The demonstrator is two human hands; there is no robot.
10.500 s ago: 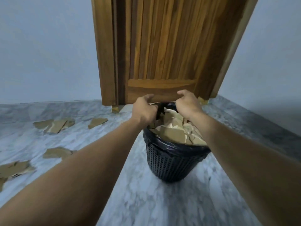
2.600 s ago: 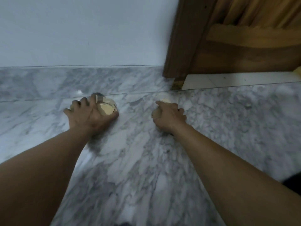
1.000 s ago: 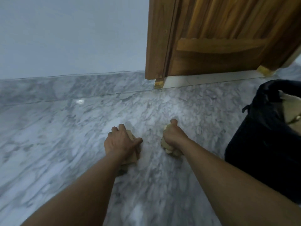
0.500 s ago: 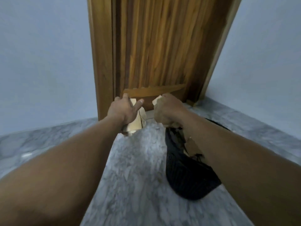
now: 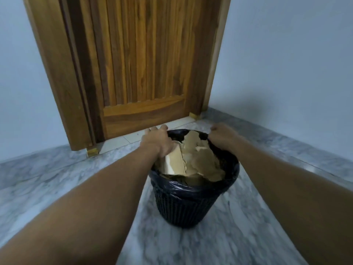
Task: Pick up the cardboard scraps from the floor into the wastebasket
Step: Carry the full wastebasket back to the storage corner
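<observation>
step: tip scraps into basket (image 5: 183, 207) | left hand (image 5: 157, 142) over left rim, gripping a scrap (image 5: 173, 161) | right hand (image 5: 222, 136) curled at right rim, load cannot be told | pile (image 5: 202, 159) heaped near the brim | advice: let go low over centre, then press down so nothing slides out

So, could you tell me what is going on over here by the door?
A person has both hands at the rim of a black wastebasket on the marble floor before a wooden door. The left hand lies on a cardboard scrap at its left side; the right hand is curled at the right. The wastebasket is heaped with scraps; none show on the floor.
</observation>
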